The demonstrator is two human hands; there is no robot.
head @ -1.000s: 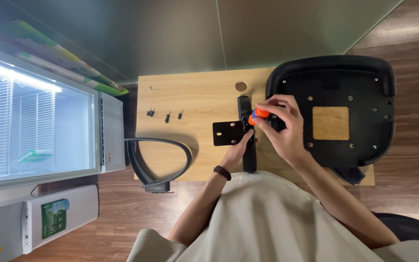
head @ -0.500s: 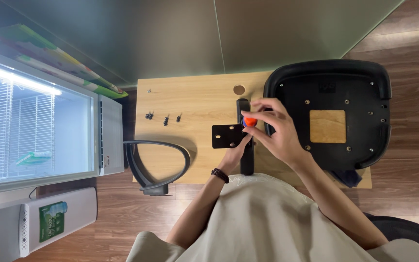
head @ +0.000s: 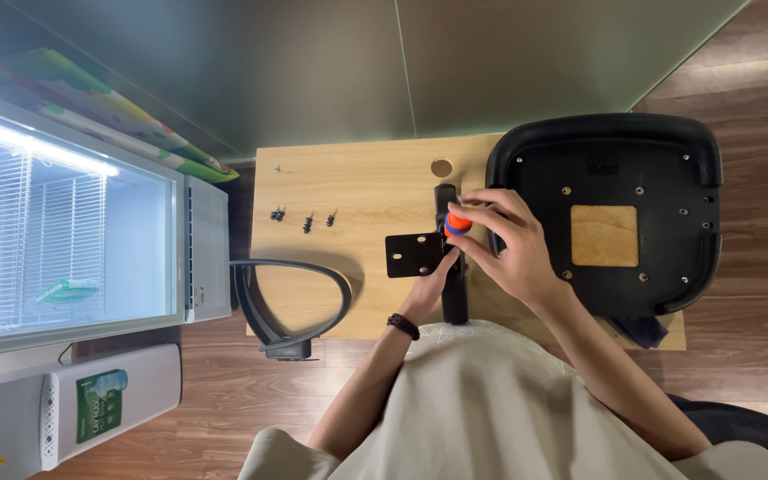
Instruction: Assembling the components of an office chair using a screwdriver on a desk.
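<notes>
Wooden desk (head: 357, 191) carries a black bracket (head: 415, 254) near its front edge, left hand (head: 433, 280) steadying it, right hand (head: 508, 249) in a closed grip on an orange-handled screwdriver (head: 457, 222); best kept upright, pressed firmly, three screws (head: 304, 218) lying spare toward the left edge.

Brown wood-plank floor (head: 740, 80), grey-green wall (head: 331, 80), lit glass-fronted cabinet (head: 64, 231), perhaps a fridge, at left.

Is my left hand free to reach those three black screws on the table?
Probably yes: the three black screws lie in the open on bare table, left of the left hand, which now rests at the black bracket.
</notes>
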